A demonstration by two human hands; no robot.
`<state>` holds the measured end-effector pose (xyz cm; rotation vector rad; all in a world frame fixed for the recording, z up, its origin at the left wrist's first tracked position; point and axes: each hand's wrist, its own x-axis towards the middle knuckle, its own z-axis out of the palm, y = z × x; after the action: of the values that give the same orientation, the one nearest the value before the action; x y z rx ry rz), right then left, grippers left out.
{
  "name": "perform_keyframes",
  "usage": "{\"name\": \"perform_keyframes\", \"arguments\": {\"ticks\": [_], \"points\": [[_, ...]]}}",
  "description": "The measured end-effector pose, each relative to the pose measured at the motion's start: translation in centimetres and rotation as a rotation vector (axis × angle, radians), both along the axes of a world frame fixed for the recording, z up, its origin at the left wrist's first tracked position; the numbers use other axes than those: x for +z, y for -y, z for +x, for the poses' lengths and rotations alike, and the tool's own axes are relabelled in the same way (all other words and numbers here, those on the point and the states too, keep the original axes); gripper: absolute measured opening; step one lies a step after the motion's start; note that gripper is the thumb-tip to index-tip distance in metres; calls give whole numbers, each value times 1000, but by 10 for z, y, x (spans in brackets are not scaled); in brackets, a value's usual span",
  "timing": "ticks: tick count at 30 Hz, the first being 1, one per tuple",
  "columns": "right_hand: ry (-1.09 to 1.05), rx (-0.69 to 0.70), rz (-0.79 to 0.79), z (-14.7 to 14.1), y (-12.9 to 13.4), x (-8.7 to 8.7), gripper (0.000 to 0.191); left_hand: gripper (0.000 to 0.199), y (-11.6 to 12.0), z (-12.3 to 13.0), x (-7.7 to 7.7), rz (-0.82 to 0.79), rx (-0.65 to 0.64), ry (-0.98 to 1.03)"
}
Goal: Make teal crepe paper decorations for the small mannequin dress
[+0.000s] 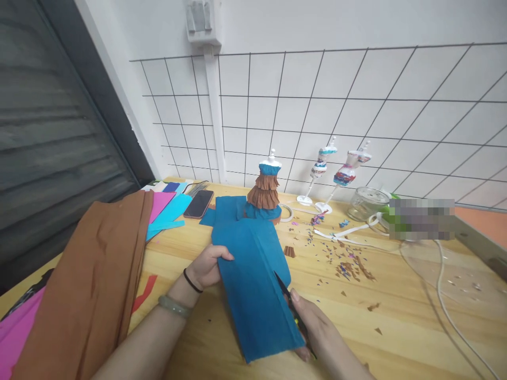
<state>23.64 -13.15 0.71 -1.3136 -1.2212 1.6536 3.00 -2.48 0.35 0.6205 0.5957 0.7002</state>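
A wide sheet of blue crepe paper (253,295) stretches across the middle, its near end raised above the table. My left hand (209,265) grips its left edge, thumb on top and fingers underneath. In my right hand (311,319) is a pair of black scissors (285,289), with a blade lying over the paper near its right side. The scissors' lower part is partly hidden by the paper and my fingers. Just beyond the sheet stands a small dress form (264,192) in a blue bodice and brown ruffled tiers, above a blue bottom layer.
Folded brown crepe paper (83,279) covers the left side, beside pink and light-blue sheets (170,214) and a phone (198,204). Two more dress forms (322,163), a tape roll (285,213), a clear jar (368,201) and paper scraps (350,266) lie right. A white cable (440,285) crosses there.
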Motion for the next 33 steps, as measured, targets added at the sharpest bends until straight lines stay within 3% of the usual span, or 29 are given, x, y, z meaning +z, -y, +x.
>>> {"name": "perform_keyframes", "arguments": {"ticks": [10,33], "points": [[-35,-132,-180,-1,-2,-6,49,47,1,3,4,129,-131,234],[-22,-122,-132,0,-4,-9,47,46,3,7,7,122,-128,254]]}}
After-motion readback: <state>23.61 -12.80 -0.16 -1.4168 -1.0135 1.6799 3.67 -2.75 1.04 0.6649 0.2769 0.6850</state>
